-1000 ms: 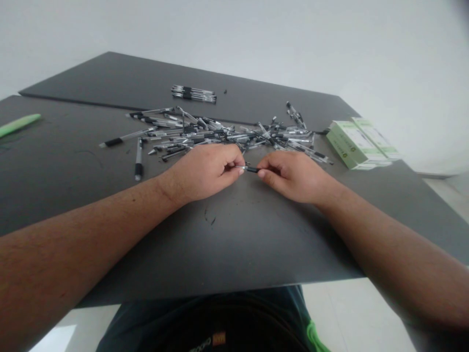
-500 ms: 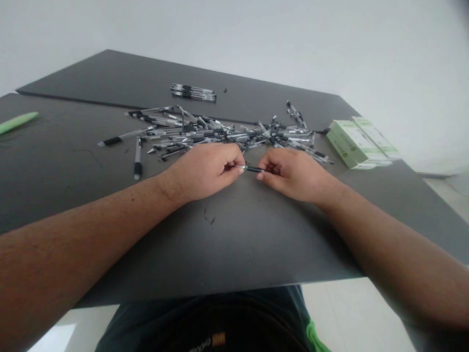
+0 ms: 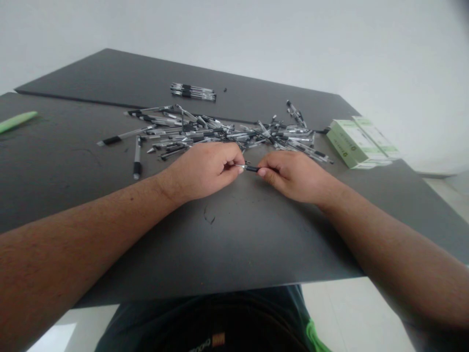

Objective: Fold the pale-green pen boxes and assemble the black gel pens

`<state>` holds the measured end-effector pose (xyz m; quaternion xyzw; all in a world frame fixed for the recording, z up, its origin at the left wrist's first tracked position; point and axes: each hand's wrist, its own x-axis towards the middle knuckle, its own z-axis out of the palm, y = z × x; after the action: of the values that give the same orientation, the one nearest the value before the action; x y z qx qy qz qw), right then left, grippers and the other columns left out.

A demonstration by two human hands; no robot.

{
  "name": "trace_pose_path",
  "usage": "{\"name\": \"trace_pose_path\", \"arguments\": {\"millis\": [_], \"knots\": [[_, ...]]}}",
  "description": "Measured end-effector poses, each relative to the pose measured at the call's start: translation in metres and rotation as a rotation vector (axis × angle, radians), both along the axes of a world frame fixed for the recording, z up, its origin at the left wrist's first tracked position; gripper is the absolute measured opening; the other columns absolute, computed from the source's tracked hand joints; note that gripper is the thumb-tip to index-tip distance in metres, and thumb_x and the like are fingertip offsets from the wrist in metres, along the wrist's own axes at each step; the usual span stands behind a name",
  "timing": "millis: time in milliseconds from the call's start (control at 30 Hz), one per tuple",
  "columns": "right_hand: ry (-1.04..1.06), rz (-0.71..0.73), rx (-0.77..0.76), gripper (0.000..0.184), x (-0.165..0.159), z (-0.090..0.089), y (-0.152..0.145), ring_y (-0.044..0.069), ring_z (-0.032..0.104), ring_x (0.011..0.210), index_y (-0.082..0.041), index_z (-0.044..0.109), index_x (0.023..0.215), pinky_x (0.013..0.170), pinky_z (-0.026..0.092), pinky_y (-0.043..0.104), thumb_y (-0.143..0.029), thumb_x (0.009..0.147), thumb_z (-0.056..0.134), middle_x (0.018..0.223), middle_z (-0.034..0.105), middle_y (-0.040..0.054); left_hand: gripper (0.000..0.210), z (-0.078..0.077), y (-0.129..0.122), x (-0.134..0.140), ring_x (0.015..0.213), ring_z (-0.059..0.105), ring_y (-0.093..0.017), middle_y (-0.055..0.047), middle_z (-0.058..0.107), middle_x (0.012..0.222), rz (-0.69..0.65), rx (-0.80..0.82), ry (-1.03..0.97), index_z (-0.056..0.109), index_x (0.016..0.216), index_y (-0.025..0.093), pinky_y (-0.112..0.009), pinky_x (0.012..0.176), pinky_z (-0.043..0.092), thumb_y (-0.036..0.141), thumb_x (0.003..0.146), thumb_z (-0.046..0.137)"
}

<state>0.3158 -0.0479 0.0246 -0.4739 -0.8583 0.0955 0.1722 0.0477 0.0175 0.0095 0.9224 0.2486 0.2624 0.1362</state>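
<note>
Between my two hands lies a pen (image 3: 251, 168) with a black grip, held level just above the grey table (image 3: 234, 244). My left hand (image 3: 208, 168) pinches its thin, pale end between thumb and forefinger. At the black grip end, my right hand (image 3: 291, 175) has thumb and fingers closed round the pen, and the part inside that hand is hidden. Right behind the hands spreads a loose heap of clear pens (image 3: 205, 132) with black grips. A single pen (image 3: 137, 159) lies apart from it, left of my left hand.
A neat bundle of pens (image 3: 193, 92) lies farther back. Green and white boxes (image 3: 357, 144) stand at the right. A light green object (image 3: 18, 121) rests at the far left. A dark thread-like scrap (image 3: 209, 216) lies in front of my hands.
My right thumb and fingers have shifted slightly along the pen and closed more fully on its grip. My left hand has stayed in nearly the same place.
</note>
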Motion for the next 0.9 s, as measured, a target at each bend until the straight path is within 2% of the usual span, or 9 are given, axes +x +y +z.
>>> {"name": "trace_pose_path", "arguments": {"millis": [67,167,233,400,600,900], "knots": [[0.010,-0.008,-0.009,0.027,0.0002,-0.0005,0.0001,0.025,0.071,0.087,-0.022,0.078,0.103,0.082,0.048,0.036,-0.038,0.110,0.058,0.093,0.081,0.0077,0.017,0.0004,-0.0002,0.0002,0.078,0.072,-0.020,-0.002,0.079,0.089,0.003,-0.008,0.014,0.077,0.101,0.021,-0.033,0.074,0.048,0.030,0.101,0.063],[0.043,-0.063,-0.028,0.015,0.0006,-0.0011,-0.0003,0.022,0.068,0.080,-0.023,0.077,0.105,0.076,0.047,0.033,-0.035,0.101,0.071,0.092,0.080,0.0044,0.017,0.0011,-0.0006,0.0005,0.079,0.073,-0.021,-0.002,0.080,0.089,0.009,-0.014,0.025,0.078,0.101,0.022,-0.033,0.075,0.049,0.031,0.101,0.063],[0.044,-0.061,-0.019,0.014,0.0010,-0.0011,-0.0005,0.021,0.066,0.078,-0.022,0.076,0.105,0.075,0.045,0.032,-0.034,0.099,0.073,0.091,0.078,0.0037,0.018,0.0016,-0.0008,0.0005,0.081,0.074,-0.021,-0.003,0.081,0.090,0.011,-0.010,0.028,0.078,0.101,0.021,-0.033,0.076,0.050,0.030,0.102,0.063],[-0.015,-0.019,0.005,0.021,0.0014,0.0004,-0.0007,0.023,0.066,0.082,-0.022,0.077,0.104,0.076,0.044,0.034,-0.038,0.107,0.064,0.090,0.078,0.0067,0.020,0.0022,-0.0013,0.0002,0.083,0.074,-0.022,-0.004,0.080,0.089,-0.003,-0.002,0.043,0.078,0.101,0.022,-0.034,0.077,0.050,0.032,0.104,0.061],[0.070,-0.030,-0.020,0.016,-0.0015,-0.0006,-0.0018,0.021,0.068,0.079,-0.022,0.076,0.109,0.075,0.046,0.031,-0.034,0.101,0.070,0.093,0.080,0.0039,0.017,0.0016,-0.0011,0.0011,0.080,0.073,-0.021,-0.003,0.079,0.088,-0.009,-0.002,0.032,0.076,0.098,0.021,-0.034,0.076,0.048,0.030,0.102,0.062],[0.011,0.009,0.009,0.019,-0.0007,0.0000,-0.0020,0.022,0.069,0.083,-0.022,0.078,0.109,0.077,0.046,0.032,-0.034,0.107,0.063,0.093,0.080,0.0055,0.022,0.0039,-0.0008,0.0003,0.091,0.076,-0.026,-0.006,0.081,0.092,-0.035,0.070,0.093,0.077,0.100,0.022,-0.037,0.082,0.051,0.033,0.104,0.058]]}}
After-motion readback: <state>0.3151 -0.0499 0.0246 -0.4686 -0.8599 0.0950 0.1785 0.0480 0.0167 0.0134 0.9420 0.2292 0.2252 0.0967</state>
